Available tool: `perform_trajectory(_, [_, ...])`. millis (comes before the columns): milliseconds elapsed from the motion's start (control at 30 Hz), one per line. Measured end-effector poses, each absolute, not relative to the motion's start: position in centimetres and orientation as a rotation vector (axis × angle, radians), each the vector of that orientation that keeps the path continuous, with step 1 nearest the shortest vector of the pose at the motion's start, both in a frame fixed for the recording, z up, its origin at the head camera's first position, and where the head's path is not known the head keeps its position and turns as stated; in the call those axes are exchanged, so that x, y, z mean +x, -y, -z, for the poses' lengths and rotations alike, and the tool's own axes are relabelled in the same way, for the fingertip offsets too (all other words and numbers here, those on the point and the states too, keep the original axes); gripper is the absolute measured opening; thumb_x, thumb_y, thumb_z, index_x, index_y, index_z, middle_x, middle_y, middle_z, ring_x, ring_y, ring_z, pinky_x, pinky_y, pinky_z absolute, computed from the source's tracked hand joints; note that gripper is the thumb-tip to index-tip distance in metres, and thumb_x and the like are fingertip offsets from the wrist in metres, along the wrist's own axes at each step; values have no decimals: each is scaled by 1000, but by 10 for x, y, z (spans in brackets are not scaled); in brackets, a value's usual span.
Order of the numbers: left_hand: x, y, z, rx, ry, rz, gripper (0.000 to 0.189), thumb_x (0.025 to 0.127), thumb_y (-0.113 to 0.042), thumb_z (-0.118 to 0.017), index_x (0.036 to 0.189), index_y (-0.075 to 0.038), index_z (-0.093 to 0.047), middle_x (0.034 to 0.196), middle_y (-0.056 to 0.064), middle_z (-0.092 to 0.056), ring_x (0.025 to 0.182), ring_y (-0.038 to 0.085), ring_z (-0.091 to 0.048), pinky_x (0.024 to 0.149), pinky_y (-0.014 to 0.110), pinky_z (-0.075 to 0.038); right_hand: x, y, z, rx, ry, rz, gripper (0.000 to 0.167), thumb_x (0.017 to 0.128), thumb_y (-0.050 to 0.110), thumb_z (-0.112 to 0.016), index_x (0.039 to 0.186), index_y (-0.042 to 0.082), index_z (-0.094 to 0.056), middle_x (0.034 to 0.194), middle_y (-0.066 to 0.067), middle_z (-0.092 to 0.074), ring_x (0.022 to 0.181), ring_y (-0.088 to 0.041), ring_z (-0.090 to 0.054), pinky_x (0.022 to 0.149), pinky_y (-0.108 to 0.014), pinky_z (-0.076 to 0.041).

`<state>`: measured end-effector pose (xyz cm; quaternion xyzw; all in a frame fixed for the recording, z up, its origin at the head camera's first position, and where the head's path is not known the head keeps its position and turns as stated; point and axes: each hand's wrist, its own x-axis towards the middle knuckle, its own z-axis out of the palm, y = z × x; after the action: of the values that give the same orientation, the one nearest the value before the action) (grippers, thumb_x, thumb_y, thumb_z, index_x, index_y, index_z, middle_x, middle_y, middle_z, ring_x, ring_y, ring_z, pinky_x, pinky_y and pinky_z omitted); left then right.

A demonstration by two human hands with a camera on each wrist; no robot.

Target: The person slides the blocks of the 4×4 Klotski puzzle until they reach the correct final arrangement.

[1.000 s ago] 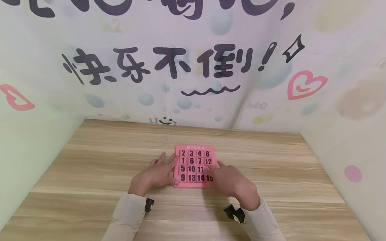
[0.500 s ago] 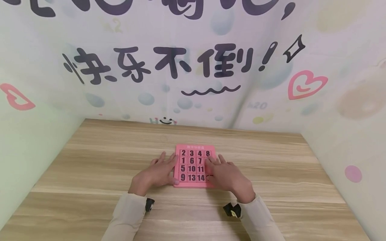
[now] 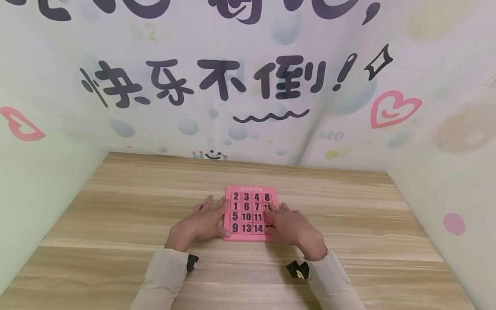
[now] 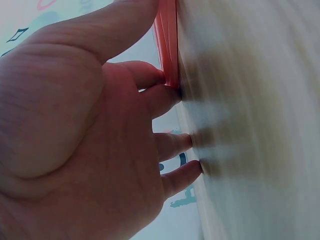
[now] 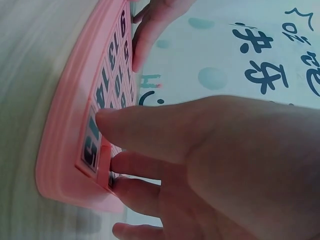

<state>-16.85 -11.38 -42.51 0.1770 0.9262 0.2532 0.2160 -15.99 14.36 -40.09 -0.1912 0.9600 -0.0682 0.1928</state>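
Note:
A pink sliding number puzzle [image 3: 251, 237] lies flat on the wooden table, its numbered tiles facing up. My left hand [image 3: 203, 220] lies along its left side, thumb near the lower left corner. In the left wrist view, fingertips [image 4: 172, 95] touch the frame's side, while others meet the tabletop. My right hand [image 3: 292, 226] reaches over the right column, fingers partly covering the tile below the 8. Its thumb [image 5: 112, 120] touches the board beside the 15 tile [image 5: 90, 150]. A pink tile-less slot [image 5: 103, 165] shows just above the 15, partly hidden by fingers.
The wooden table [image 3: 116, 224] extends around the puzzle. Behind it stands a white printed backdrop [image 3: 174, 129] with black lettering, and pale walls rise at both sides. A black wrist device [image 3: 298, 270] sits by the right sleeve.
My right hand has shifted slightly; its fingertips went from beside the 11 up to the tile below the 8, and its thumb came over the 15. The left hand stays in place.

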Motion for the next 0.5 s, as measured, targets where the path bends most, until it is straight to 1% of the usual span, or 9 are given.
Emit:
perform_trajectory(300, [-168, 114, 425, 480, -2563, -699, 93, 95, -31, -76, 166, -3, -23, 175, 16, -15, 162, 47, 2, 130, 66, -6, -162, -143, 401, -502, -2681, 259, 56, 106, 27, -59, 157, 8, -48, 167, -15, -39, 154, -47, -35, 121, -70, -32])
perform_trajectory(333, [-169, 114, 425, 481, -2562, -695, 93, 95, -32, -75, 166, -3, -23, 175, 15, -15, 162, 47, 2, 130, 66, -6, -162, -143, 400, -507, -2683, 260, 55, 106, 26, -59, 157, 8, -48, 167, -14, -40, 153, -47, -37, 120, -70, -33])
perform_trajectory(400, [-169, 114, 425, 483, -2561, -691, 92, 96, -32, -75, 166, -3, -22, 175, 15, -14, 162, 47, 3, 130, 66, -5, -161, -144, 400, -533, -2692, 257, 50, 106, 23, -58, 153, 8, -53, 165, -14, -43, 147, -46, -46, 116, -68, -41])
perform_trajectory(467, [-169, 114, 425, 484, -2560, -690, 92, 96, -32, -74, 166, -3, -22, 176, 15, -13, 162, 47, 3, 130, 65, -5, -161, -144, 399, -571, -2705, 241, 43, 105, 19, -58, 146, 7, -59, 162, -15, -48, 135, -44, -57, 107, -64, -50])
perform_trajectory(500, [-168, 114, 425, 485, -2560, -693, 92, 96, -33, -75, 166, -3, -22, 176, 15, -13, 162, 47, 3, 130, 65, -5, -161, -144, 399, -591, -2711, 231, 37, 104, 17, -57, 140, 7, -62, 158, -15, -53, 126, -41, -61, 101, -62, -53])
